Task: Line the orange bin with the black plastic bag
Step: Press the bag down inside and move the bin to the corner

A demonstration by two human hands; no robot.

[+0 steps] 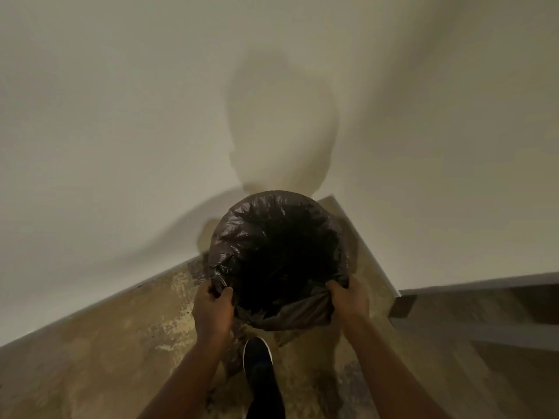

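Room corner, dim yellowish light. Two plain off-white walls [121, 116] meet approx. centre frame; soft rounded shadow [281, 125] on the corner, w/ a fainter curved one low on the left wall. Pale skirting board [90, 306] runs along the left wall base; another strip [366, 246] along the right wall to a doorway edge. Floor [106, 358] is mottled brown/tan, worn, patchy light spots. At right, a darker wood-tone surface [484, 373] w/ a grey band [472, 334] across it, poss. a threshold — can't tell.
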